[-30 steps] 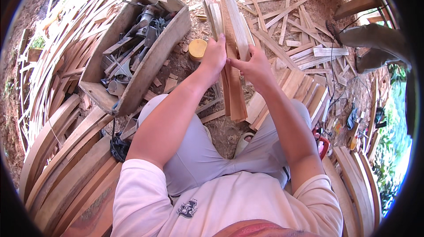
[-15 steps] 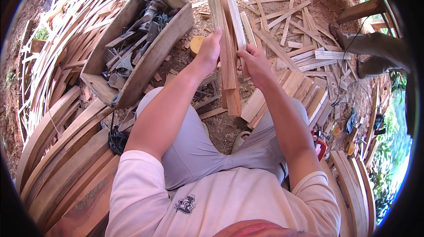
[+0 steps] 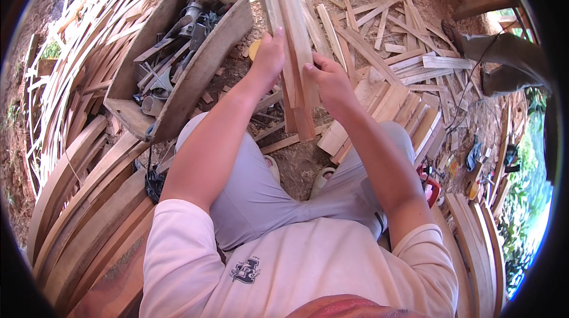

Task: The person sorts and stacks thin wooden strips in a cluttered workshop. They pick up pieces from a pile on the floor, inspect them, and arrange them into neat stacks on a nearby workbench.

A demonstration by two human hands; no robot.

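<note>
Upright between my knees I hold a bundle of wooden strips (image 3: 303, 122), pale to reddish brown, with uneven ends. My left hand (image 3: 269, 56) is wrapped round the bundle's left side. One longer pale strip (image 3: 291, 4) lies along the right of the bundle and runs out past the top of the view. My right hand (image 3: 332, 84) is closed on this strip near its lower end, thumb on its face. The palms and some fingers are hidden behind the wood.
A wooden toolbox (image 3: 222, 60) full of tools stands at left. Loose strips (image 3: 382, 21) litter the ground ahead, and stacked planks (image 3: 394, 107) lie by my right knee. Curved beams (image 3: 89, 199) are piled at lower left. Another person's legs (image 3: 504, 57) show at far right.
Both hands and the wooden strips have shifted slightly left. The long pale strip now sits closer against the bundle, and the right hand has moved in with it.
</note>
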